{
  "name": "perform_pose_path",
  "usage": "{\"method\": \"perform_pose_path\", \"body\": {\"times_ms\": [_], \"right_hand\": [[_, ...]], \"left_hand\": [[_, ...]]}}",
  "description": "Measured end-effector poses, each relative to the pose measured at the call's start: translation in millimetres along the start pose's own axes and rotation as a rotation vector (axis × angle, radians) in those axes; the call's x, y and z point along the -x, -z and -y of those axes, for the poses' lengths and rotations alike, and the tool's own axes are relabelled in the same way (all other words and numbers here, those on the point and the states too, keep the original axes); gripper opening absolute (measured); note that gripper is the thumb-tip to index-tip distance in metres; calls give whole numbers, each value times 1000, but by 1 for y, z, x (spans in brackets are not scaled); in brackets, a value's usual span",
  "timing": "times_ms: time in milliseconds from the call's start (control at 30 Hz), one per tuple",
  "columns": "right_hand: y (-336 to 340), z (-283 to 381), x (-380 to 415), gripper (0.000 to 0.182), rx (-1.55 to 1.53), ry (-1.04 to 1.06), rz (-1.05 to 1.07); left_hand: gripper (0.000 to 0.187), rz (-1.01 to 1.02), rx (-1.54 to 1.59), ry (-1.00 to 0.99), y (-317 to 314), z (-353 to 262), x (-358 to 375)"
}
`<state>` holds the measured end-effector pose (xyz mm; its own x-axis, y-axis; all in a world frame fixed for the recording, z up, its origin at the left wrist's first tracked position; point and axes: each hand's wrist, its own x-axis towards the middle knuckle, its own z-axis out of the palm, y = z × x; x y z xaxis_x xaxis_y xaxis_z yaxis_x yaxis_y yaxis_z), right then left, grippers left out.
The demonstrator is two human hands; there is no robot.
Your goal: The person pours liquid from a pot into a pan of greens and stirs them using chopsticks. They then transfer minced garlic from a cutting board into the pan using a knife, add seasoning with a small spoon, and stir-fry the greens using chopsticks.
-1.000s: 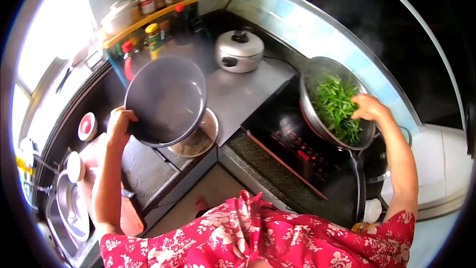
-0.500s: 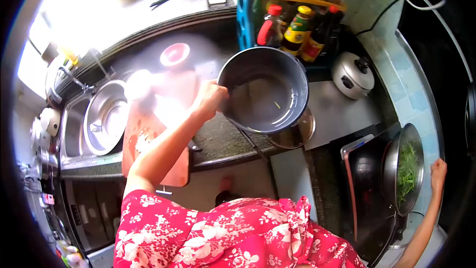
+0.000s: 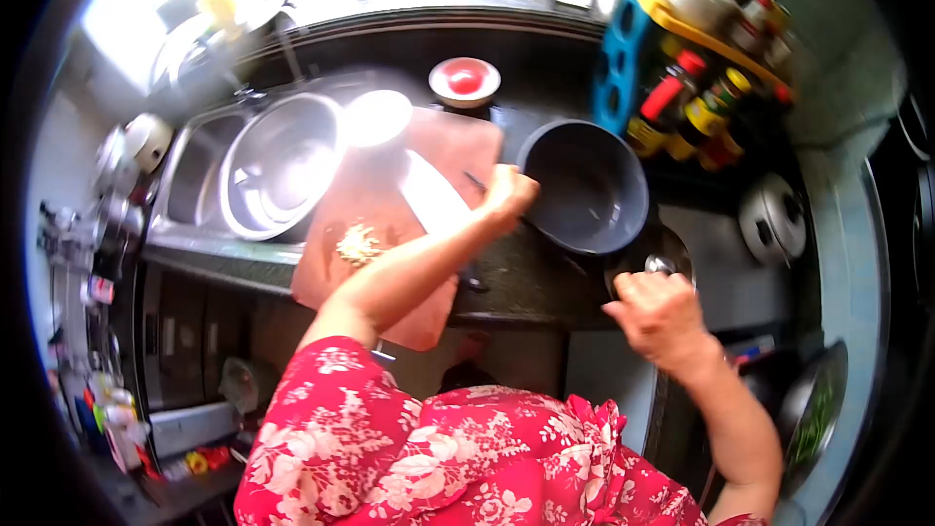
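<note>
My left hand (image 3: 511,195) is closed on the near-left side of a dark grey pot (image 3: 582,190), at its rim or handle, which the fingers hide. The pot stands at the back of the counter, its inside looking dark and bare. Right of it lies a round glass lid (image 3: 682,251) with a shiny knob (image 3: 659,264), partly overlapped by the pot. My right hand (image 3: 662,321) is curled at the lid's near edge, knuckles up, close below the knob. Its fingertips are hidden, so any contact with the lid cannot be made out.
Chopped pale pieces (image 3: 359,244) and a cleaver (image 3: 436,197) lie on a wooden board (image 3: 429,317). A metal basin (image 3: 282,168) sits over the sink. A red-centred bowl (image 3: 465,83), bottle rack (image 3: 614,63) and small lidded pot (image 3: 772,221) line the back. Greens fill the wok (image 3: 816,419).
The pot has come down from a raised, tilted hold, with my left hand still on it. My right hand has moved from beside the wok to the glass lid. The view has shifted.
</note>
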<state>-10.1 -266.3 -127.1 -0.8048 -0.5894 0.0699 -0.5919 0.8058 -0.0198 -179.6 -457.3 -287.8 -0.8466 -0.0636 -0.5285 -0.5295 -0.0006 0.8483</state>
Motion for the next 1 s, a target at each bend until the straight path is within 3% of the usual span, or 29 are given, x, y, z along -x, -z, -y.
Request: {"method": "perform_pose_path", "body": {"times_ms": [67, 100, 133, 200, 233, 300, 333, 500, 533, 633, 700, 800, 867, 900, 933, 1000], "right_hand": [[-41, 12, -31, 39, 168, -27, -138], [-57, 13, -44, 43, 211, -85, -68], [-79, 10, -51, 38, 182, -99, -48], [-111, 10, -59, 26, 176, -109, 18], [-121, 10, -63, 19, 59, -152, -30], [-123, 18, -65, 23, 117, -117, -119], [-118, 23, -67, 26, 137, -96, -153], [-133, 14, -67, 24, 286, -118, -110], [-133, 13, -68, 21, 170, -136, -145], [-112, 23, -71, 17, -64, -115, -254], [-102, 30, -61, 17, -287, -50, -322], [-95, 54, -39, 18, -708, 81, -36], [-110, 68, -29, 23, -732, 64, 139], [-116, 70, -27, 45, -666, 15, 208], [-119, 72, -28, 45, -664, 12, 208], [-120, 78, -38, 70, -1103, -439, 200]], "left_hand": [[23, -96, 45, 105, -8, -9, 2], [22, -140, -56, -19, -12, 3, -10], [21, -196, -162, -137, -17, 14, -22], [27, -11, -98, -133, -4, -2, 2], [29, -100, -125, -119, -5, -5, 3], [28, -192, -66, -99, -9, -8, 9], [24, 36, 10, -61, 3, -7, 2], [30, 121, -109, 47, 31, -29, 17], [40, 165, -119, 60, 36, -34, 23], [47, 178, -213, -11, 51, -40, 33], [48, 138, -299, -179, 63, -48, 49], [46, 132, -166, -239, 81, -50, 59], [42, 92, -79, -308, 92, -55, 71], [39, 119, 3, -320, 96, -58, 75], [36, 127, 37, -312, 99, -61, 79], [36, 158, 66, -378, 99, -57, 79]]}}
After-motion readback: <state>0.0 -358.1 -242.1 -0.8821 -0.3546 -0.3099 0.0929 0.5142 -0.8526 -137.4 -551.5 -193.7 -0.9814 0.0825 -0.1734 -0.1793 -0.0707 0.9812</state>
